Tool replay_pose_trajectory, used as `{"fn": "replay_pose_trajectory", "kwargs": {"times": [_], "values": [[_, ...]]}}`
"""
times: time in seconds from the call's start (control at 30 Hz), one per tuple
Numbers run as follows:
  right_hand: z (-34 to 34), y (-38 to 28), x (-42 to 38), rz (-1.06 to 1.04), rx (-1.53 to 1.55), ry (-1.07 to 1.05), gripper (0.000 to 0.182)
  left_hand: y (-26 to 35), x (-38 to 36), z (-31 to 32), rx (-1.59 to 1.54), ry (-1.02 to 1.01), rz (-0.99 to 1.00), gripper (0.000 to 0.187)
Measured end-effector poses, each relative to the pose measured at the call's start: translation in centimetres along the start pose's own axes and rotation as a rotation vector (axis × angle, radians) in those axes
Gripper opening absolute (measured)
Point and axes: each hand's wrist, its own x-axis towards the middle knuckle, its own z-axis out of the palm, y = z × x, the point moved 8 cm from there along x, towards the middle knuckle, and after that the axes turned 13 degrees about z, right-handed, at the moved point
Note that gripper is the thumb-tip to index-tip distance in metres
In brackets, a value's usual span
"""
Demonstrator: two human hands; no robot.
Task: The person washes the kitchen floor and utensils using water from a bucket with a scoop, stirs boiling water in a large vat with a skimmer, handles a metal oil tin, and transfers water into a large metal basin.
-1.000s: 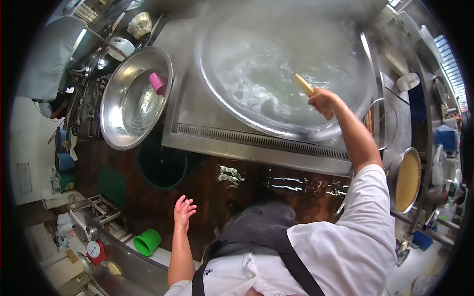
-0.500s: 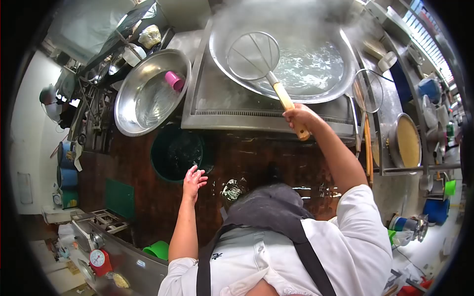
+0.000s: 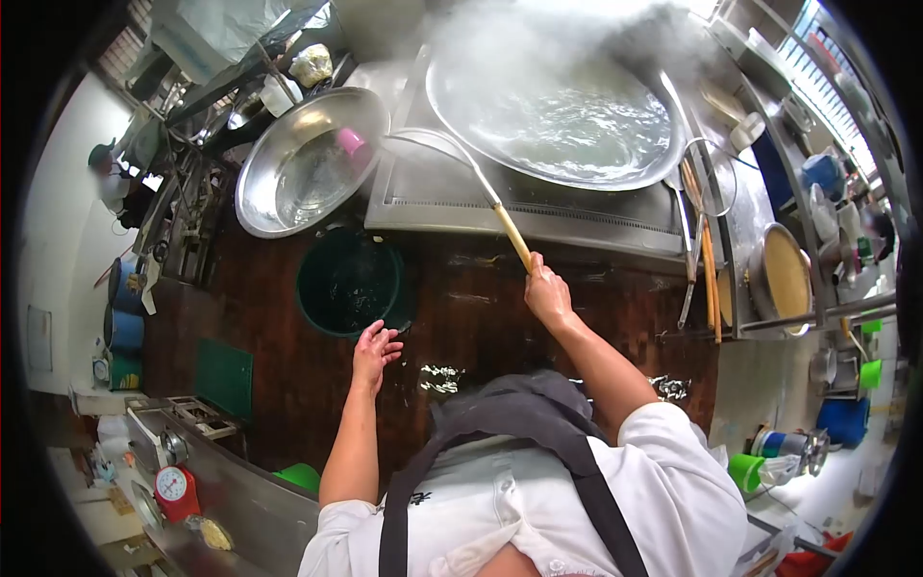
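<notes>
One pink cup [image 3: 351,141] sits in a metal basin [image 3: 269,183], beyond a dark green bucket [image 3: 317,269]. A person's left hand [image 3: 370,356] hangs near the bucket, fingers loosely spread; a strainer [image 3: 511,236] slants from the basin's side to the right hand [image 3: 548,290], wrapped round its wooden handle, below a steaming pot [image 3: 586,182].

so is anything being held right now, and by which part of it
The right hand holds a strainer by the near part of its wooden handle. The left hand appears empty.
</notes>
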Motion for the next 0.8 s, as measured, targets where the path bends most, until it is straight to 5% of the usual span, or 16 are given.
{"fn": "replay_pose_trajectory", "kwargs": {"times": [0.2,0.4,0.5,0.57,0.63,0.7,0.8], "values": [[5.9,3.5,4.4,-0.007,0.031,0.0,0.031,-0.5,-2.0,2.4,-0.046,0.049,0.001,0.049],[-7.1,6.0,8.8,-0.023,0.238,0.235,0.023,-1.8,-5.4,4.7,-0.053,0.111,-0.022,0.049],[-13.0,12.4,14.4,0.005,0.198,0.437,0.036,-2.0,-7.1,4.9,-0.034,0.176,-0.013,0.048],[-16.2,17.9,18.9,0.148,0.159,0.386,0.038,-1.9,-8.5,5.3,-0.035,0.205,-0.02,0.047],[-20.4,21.9,18.8,0.64,0.71,0.124,0.036,-2.6,-9.3,5.3,-0.025,0.224,-0.03,0.047],[-18.9,31.4,29.6,0.523,0.203,0.394,0.027,-3.4,-10.1,5.0,-0.023,0.234,-0.051,0.047],[-12.0,37.0,36.3,0.255,-0.528,-0.172,0.023,-3.5,-10.6,4.7,-0.013,0.244,-0.064,0.047]]}}
